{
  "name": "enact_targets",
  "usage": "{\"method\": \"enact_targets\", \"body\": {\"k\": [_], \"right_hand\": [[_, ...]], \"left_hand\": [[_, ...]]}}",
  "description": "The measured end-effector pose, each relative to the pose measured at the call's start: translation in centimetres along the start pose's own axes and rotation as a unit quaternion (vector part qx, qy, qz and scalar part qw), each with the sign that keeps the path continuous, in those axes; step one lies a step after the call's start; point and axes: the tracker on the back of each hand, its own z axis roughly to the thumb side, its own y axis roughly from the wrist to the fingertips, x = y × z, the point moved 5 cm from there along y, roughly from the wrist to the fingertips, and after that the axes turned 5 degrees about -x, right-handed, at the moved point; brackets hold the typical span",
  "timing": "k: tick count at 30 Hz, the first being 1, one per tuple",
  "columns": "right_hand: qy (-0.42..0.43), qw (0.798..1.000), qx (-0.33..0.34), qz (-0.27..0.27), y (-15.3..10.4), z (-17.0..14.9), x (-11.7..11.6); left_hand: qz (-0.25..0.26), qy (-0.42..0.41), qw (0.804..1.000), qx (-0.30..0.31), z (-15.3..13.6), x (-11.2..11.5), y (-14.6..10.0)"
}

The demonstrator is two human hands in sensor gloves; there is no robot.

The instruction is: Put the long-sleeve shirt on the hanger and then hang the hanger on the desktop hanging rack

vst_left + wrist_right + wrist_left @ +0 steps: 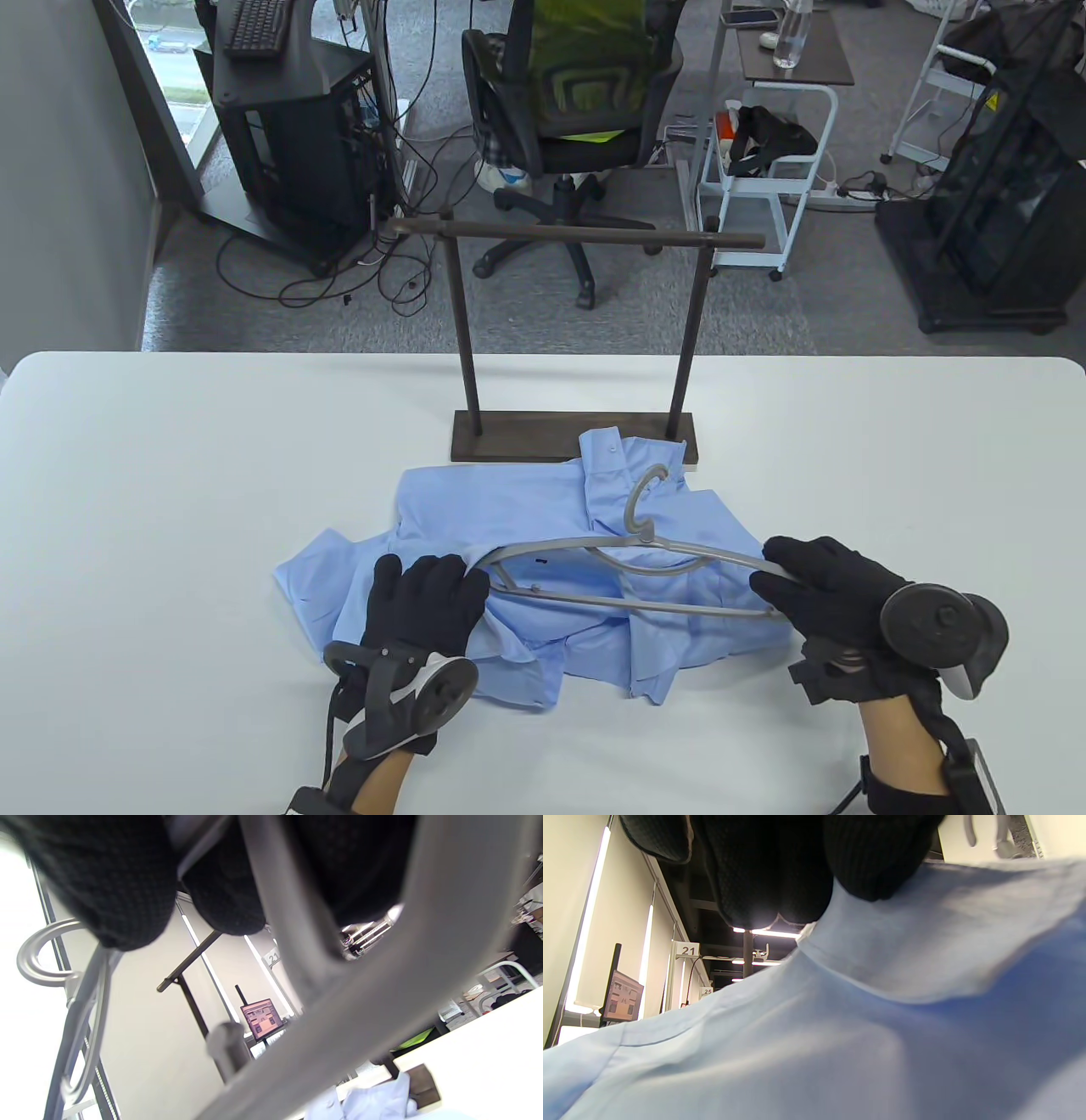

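A light blue long-sleeve shirt (543,543) lies crumpled on the white table (170,475) in front of the dark wooden rack (577,340). A grey plastic hanger (628,569) lies across the shirt, its hook (645,497) pointing toward the rack. My right hand (814,586) grips the hanger's right end; the right wrist view shows gloved fingers (114,878) curled over the grey hanger bars (382,984). My left hand (424,598) holds shirt cloth near the hanger's left end. Black fingertips (874,866) pinch the blue fabric (882,984) in the left wrist view.
The rack's base (509,437) stands just behind the shirt collar, its crossbar (577,231) well above the table. Beyond the far table edge are an office chair (568,110), a computer stand (288,127) and white carts (764,170).
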Motion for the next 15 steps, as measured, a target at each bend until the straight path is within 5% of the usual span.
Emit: {"method": "enact_targets", "body": {"k": [15], "right_hand": [[0.081, 0.993, -0.002, 0.086, -1.9, 2.9, -10.7]], "left_hand": [[0.043, 0.008, 0.998, 0.046, 2.7, -1.6, -0.7]]}}
